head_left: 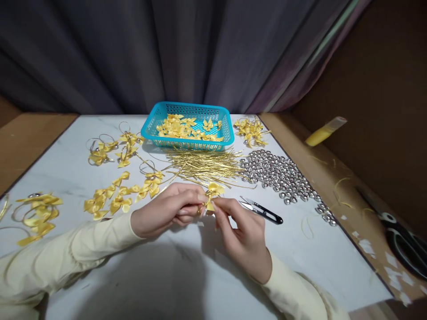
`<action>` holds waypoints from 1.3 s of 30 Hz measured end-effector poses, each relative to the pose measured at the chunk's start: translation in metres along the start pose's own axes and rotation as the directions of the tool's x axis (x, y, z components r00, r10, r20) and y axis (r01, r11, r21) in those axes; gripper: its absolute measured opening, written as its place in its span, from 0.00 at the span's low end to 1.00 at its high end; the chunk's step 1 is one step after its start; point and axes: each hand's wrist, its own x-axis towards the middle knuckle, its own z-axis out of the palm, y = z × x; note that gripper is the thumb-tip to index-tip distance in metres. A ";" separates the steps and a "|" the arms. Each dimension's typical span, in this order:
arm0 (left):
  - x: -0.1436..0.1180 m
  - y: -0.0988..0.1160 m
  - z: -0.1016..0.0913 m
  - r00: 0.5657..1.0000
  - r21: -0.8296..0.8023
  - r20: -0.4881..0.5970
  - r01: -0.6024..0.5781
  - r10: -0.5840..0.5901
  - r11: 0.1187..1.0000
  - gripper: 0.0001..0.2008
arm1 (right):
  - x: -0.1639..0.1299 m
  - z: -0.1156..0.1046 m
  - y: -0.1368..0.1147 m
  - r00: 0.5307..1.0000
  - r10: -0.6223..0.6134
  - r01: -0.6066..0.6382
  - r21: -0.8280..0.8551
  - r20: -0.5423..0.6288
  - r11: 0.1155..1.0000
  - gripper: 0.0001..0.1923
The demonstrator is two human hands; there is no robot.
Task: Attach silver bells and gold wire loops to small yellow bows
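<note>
White tabletop: both hands, left and right, pinch one yellow bow near the blue basket

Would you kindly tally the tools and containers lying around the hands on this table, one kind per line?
Turquoise basket: 1
Black thread snips: 1
Large black scissors: 1
Yellow tube: 1
Total: 4
Both hands, left hand and right hand, pinch one yellow bow.
</note>
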 end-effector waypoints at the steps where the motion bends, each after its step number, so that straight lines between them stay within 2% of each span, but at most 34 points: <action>1: 0.000 0.000 0.000 1.000 0.030 0.002 -0.013 0.013 0.999 0.12 | 0.000 0.000 0.000 1.000 0.005 -0.005 0.006 0.002 1.000 0.07; 7: 0.000 0.004 -0.003 0.993 0.222 0.010 -0.121 0.122 0.967 0.12 | 0.000 -0.001 0.000 0.999 0.030 -0.031 0.055 0.013 0.998 0.06; 11: -0.002 0.008 -0.002 0.989 0.326 -0.020 -0.132 0.146 0.936 0.12 | 0.001 -0.002 -0.001 0.998 0.056 -0.059 0.066 0.033 0.996 0.07; 20: -0.001 0.012 -0.008 0.978 0.307 -0.091 -0.151 0.187 0.940 0.13 | 0.005 -0.015 0.002 0.994 0.088 -0.095 0.120 0.062 0.988 0.07; 25: 0.001 0.014 -0.009 0.987 0.320 -0.032 -0.137 0.155 0.938 0.12 | 0.014 -0.030 0.008 0.968 0.249 -0.247 0.339 0.039 0.908 0.05; 28: 0.000 0.014 -0.010 0.987 0.393 -0.008 -0.143 0.159 0.908 0.12 | 0.021 -0.037 0.009 0.939 0.329 -0.335 0.462 0.095 0.821 0.06; 30: 0.000 0.014 -0.011 0.986 0.431 0.009 -0.153 0.166 0.889 0.13 | 0.024 -0.039 0.008 0.928 0.346 -0.370 0.474 0.140 0.799 0.07; 34: 0.001 0.013 -0.014 0.990 0.421 0.066 -0.139 0.123 0.896 0.14 | 0.023 -0.035 0.004 0.920 0.377 -0.385 0.423 0.107 0.820 0.03; 35: 0.002 0.012 -0.015 0.991 0.418 0.083 -0.131 0.106 0.899 0.15 | 0.022 -0.034 0.004 0.923 0.375 -0.373 0.436 0.085 0.819 0.04; 37: 0.003 0.011 -0.015 0.991 0.417 0.107 -0.113 0.075 0.902 0.14 | 0.020 -0.031 0.005 0.936 0.349 -0.330 0.479 0.051 0.813 0.13; 39: 0.004 0.011 -0.016 0.991 0.421 0.119 -0.101 0.056 0.901 0.15 | 0.018 -0.030 0.007 0.952 0.301 -0.291 0.465 0.054 0.836 0.12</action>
